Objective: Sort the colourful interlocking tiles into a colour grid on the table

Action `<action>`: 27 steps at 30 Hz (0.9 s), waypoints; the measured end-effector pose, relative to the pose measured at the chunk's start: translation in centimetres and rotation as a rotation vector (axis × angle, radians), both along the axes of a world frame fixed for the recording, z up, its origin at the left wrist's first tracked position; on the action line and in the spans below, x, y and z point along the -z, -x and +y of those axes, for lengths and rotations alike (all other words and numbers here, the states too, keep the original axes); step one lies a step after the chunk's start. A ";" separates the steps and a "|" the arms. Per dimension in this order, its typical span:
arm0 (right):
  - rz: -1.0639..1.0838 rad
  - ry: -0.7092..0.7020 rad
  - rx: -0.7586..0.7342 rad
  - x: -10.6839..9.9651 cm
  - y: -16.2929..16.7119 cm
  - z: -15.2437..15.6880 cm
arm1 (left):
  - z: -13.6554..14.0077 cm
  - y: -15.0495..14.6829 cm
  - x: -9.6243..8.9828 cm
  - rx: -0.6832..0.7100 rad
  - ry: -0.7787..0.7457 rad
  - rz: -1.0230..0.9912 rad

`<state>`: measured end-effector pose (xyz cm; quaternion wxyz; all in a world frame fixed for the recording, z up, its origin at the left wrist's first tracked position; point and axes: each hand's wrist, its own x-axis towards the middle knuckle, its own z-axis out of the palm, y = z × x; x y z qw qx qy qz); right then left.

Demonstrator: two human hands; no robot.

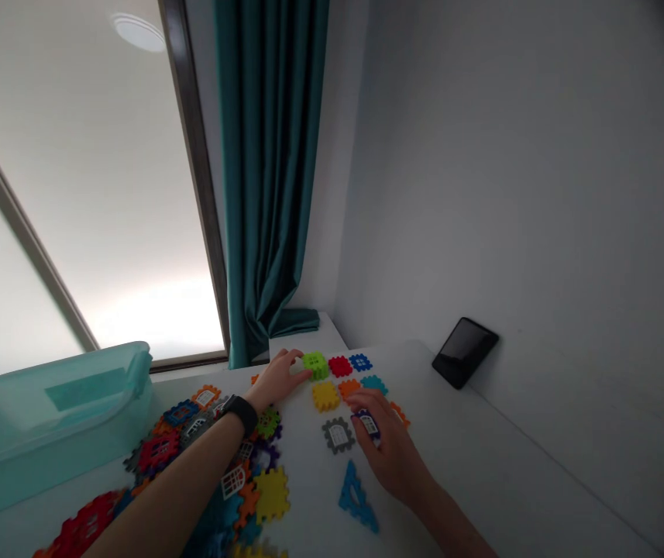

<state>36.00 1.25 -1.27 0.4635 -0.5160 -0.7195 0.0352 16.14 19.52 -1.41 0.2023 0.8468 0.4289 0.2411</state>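
Note:
My left hand [281,378], with a dark watch on its wrist, has its thumb and index finger closed against the left side of a stack of lime-green toothed building tiles [316,366]. My right hand [390,446] curls over a purple building tile with a white window [368,423], and the fingers partly cover it. Around them lie toothed tiles in rough rows: a red tile [340,366], a blue tile [360,362], a yellow tile [325,396], an orange tile [349,387], a teal tile [374,383] and a grey window tile [338,435].
A blue triangular piece [357,500] lies near my right wrist. Mixed tiles, among them a yellow one [272,494], pile up under my left forearm. A translucent teal bin [58,434] stands at left. A black tablet [465,353] leans against the right wall, and a green curtain [270,170] hangs behind.

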 end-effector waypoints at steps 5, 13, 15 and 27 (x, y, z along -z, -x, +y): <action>0.005 0.004 0.013 -0.1 -0.3 -0.1 | 1.3 -0.9 0.6 -0.016 0.026 0.020; 0.000 -0.001 0.009 -0.3 -0.6 -0.2 | 1.5 -1.3 0.8 -0.020 0.046 0.060; 0.000 -0.001 0.008 -0.4 -0.6 -0.2 | 1.5 -1.4 0.8 -0.021 0.046 0.068; 0.017 -0.004 0.006 -0.6 -0.4 -0.3 | 1.8 -1.4 0.9 -0.025 0.039 0.090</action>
